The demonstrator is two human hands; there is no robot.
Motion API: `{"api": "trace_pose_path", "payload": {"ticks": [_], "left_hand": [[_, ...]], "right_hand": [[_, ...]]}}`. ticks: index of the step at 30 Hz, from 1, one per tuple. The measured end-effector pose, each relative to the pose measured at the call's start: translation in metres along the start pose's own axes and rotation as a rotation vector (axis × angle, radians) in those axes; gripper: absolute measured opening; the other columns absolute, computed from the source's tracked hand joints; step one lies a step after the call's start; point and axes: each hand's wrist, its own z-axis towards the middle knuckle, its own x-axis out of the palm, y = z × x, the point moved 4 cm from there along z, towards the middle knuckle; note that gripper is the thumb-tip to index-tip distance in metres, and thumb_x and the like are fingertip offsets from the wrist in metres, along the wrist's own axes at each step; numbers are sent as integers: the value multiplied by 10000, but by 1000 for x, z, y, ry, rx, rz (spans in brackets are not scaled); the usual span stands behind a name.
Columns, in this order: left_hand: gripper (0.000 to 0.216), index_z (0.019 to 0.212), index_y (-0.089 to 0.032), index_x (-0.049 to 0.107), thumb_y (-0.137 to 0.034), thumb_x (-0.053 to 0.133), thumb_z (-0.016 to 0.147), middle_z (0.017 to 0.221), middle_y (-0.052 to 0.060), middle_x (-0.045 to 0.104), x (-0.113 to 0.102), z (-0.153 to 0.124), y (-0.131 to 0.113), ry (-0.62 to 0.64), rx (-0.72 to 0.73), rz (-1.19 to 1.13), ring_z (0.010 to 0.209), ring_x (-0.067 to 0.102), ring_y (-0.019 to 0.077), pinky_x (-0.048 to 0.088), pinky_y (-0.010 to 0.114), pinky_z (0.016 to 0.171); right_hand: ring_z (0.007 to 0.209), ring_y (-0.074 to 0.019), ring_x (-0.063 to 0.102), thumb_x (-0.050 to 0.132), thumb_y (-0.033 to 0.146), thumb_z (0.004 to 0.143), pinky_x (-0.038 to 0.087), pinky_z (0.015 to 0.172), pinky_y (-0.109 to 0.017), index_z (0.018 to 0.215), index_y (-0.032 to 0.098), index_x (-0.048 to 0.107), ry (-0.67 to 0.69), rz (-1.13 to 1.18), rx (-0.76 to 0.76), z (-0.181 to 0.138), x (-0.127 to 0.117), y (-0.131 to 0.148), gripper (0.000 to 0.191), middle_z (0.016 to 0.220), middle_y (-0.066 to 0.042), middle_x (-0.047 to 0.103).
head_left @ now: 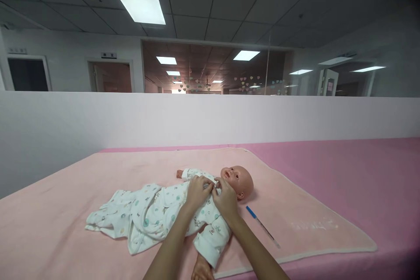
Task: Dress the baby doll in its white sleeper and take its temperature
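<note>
A baby doll lies on its back on a light pink blanket, head to the right, dressed in a white patterned sleepsuit. Both my hands rest on the doll's chest just below its chin. My left hand pinches the suit's fabric near the collar, fingers curled. My right hand is also closed, pinching the same collar edge right beside the left. One doll hand sticks out on the far side, and a doll hand shows at the near edge.
A blue-capped pen lies on the blanket to the right of the doll. The blanket covers a pink surface, backed by a low white partition. Beyond it are a glass wall and doors.
</note>
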Motion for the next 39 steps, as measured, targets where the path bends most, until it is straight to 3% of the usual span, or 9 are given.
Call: {"api": "trace_pose_path", "payload": {"ticks": [14, 27, 31, 39], "left_hand": [[273, 867, -231, 651, -364, 426, 791, 847, 8, 640, -2, 0, 3, -13, -40, -208, 811, 499, 158, 375, 275, 732], [257, 877, -206, 638, -322, 418, 810, 857, 20, 631, 0, 3, 3, 13, 46, -312, 800, 520, 139, 394, 249, 723], [267, 867, -193, 635, -321, 408, 810, 852, 26, 641, -1, 3, 1, 23, 65, -342, 806, 542, 141, 409, 247, 729], [299, 925, -207, 592, -138, 466, 663, 908, 5, 649, -1, -5, -2, 41, 14, -329, 851, 571, 135, 433, 253, 800]], "right_hand": [[796, -190, 581, 427, 252, 789, 421, 686, -267, 867, 173, 584, -20, 89, -39, 2, -1, 1, 192, 849, -64, 637], [636, -163, 594, 458, 262, 765, 408, 606, -238, 757, 175, 609, 36, 175, 87, 4, 1, -5, 174, 707, -46, 660], [641, -151, 586, 436, 244, 777, 395, 599, -226, 765, 175, 599, 32, 154, 62, 4, 1, -4, 176, 720, -39, 655], [628, -161, 558, 409, 227, 774, 391, 596, -248, 769, 171, 563, -18, 191, 33, 2, -1, -4, 164, 702, -39, 629]]}}
